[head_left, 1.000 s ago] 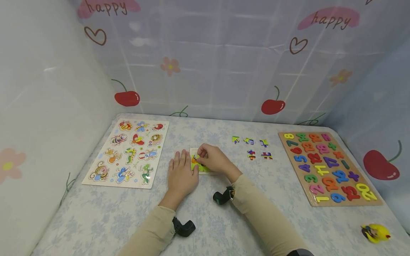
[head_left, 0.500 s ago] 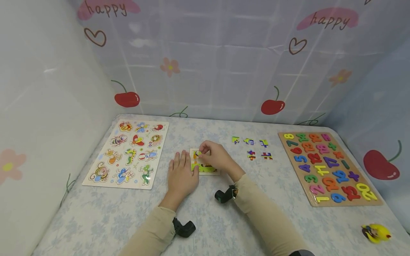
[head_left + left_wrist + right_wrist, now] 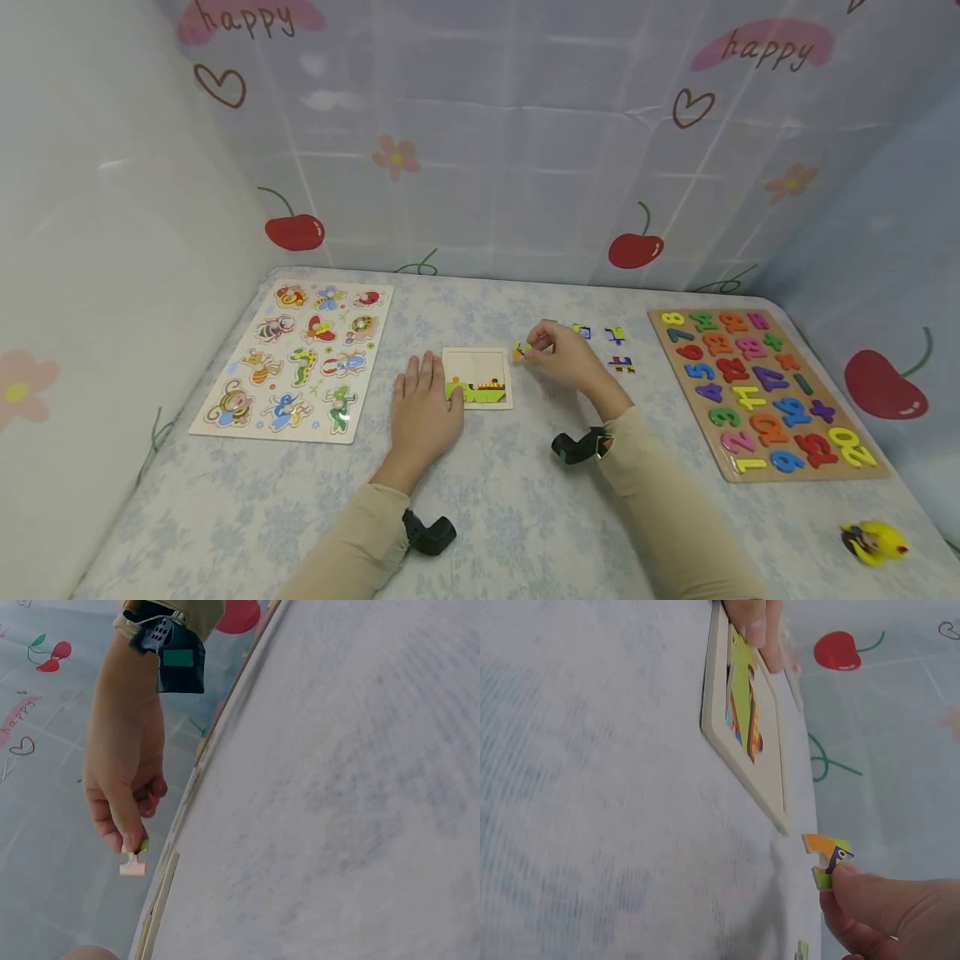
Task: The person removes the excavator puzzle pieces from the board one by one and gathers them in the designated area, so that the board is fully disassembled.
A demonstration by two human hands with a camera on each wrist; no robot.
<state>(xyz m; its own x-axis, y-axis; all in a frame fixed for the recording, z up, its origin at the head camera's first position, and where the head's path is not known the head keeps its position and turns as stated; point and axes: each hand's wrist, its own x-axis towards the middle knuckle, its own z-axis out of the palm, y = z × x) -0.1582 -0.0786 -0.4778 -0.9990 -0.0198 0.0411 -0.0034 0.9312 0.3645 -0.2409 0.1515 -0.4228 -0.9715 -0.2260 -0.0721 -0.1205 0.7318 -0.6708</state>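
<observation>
My right hand pinches a jigsaw piece, orange, green and dark blue, between thumb and fingertips. It holds the piece up, to the right of a small wooden puzzle frame. My left hand lies flat with straight fingers at the frame's left edge, thumb over its lower left corner. Joined pieces fill the lower strip of the frame; bare wood shows above. Loose jigsaw pieces lie to the right, some partly hidden behind my right hand.
A white insect puzzle board lies at the left. On the right is a brown board of coloured numbers, with a yellow toy figure near the table's right front. Printed curtains stand behind and at both sides.
My right hand has lifted the jigsaw piece out of the frame and moved right with it, uncovering the frame's upper part. My left hand has stayed in place.
</observation>
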